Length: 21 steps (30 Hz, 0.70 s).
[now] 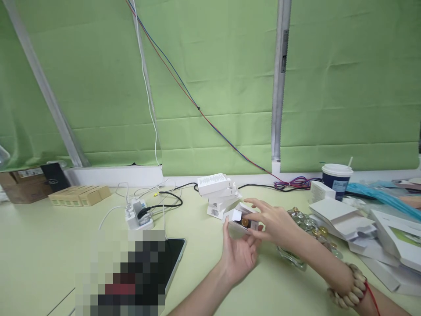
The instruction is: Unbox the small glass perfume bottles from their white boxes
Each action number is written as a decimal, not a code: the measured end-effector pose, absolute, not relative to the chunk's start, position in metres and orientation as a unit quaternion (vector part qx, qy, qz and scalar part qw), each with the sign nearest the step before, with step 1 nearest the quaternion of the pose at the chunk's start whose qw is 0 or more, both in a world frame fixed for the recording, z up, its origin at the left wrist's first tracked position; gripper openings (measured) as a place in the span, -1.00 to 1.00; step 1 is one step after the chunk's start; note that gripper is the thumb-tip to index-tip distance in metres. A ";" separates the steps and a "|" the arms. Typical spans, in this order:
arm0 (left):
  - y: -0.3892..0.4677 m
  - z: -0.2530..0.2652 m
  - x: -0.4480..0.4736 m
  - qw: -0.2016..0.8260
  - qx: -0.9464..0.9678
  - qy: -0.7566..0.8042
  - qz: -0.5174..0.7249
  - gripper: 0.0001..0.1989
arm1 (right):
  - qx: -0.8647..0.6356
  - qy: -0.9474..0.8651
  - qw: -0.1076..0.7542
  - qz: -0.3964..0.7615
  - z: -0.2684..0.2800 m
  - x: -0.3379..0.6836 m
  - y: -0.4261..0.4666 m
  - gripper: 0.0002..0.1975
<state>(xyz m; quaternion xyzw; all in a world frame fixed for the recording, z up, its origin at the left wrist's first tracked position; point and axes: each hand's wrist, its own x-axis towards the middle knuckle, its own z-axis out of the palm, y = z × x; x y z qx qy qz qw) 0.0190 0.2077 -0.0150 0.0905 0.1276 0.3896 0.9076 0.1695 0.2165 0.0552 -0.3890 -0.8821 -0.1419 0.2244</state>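
A small white box (233,216) with its end flaps raised rests in my left hand (239,259), whose thumb and fingers close around it from below. Inside the opening shows a round gold cap (245,222) against a dark interior; whatever sits under the cap is hidden. My right hand (271,219) is at the box's right side, thumb at the near edge and fingertips at the opening. Just behind the box stands a stack of white boxes (215,185). Right of my hands, partly behind my right forearm, lies a cluster of glass bottles (296,259) with gold and clear tops.
Opened white cartons (391,263) pile up on the right, near a lidded cup (337,177) with a straw. On the left are a tablet (174,259), a power strip (134,217), yellowish boxes (80,196) and a cardboard box (24,188). Cables run along the wall.
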 end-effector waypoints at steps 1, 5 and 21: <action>0.208 -0.015 0.019 0.913 0.095 0.117 0.380 -0.32 | -0.395 -0.883 0.211 -0.138 0.056 0.169 0.215 -0.85; 0.210 -0.014 0.016 0.925 0.119 0.114 0.343 -0.36 | -0.429 -0.881 0.167 -0.107 0.064 0.169 0.208 -0.87; 0.187 -0.004 0.011 0.109 0.719 0.466 0.504 -0.52 | -0.522 -0.845 0.115 -0.022 0.080 0.174 0.203 -0.83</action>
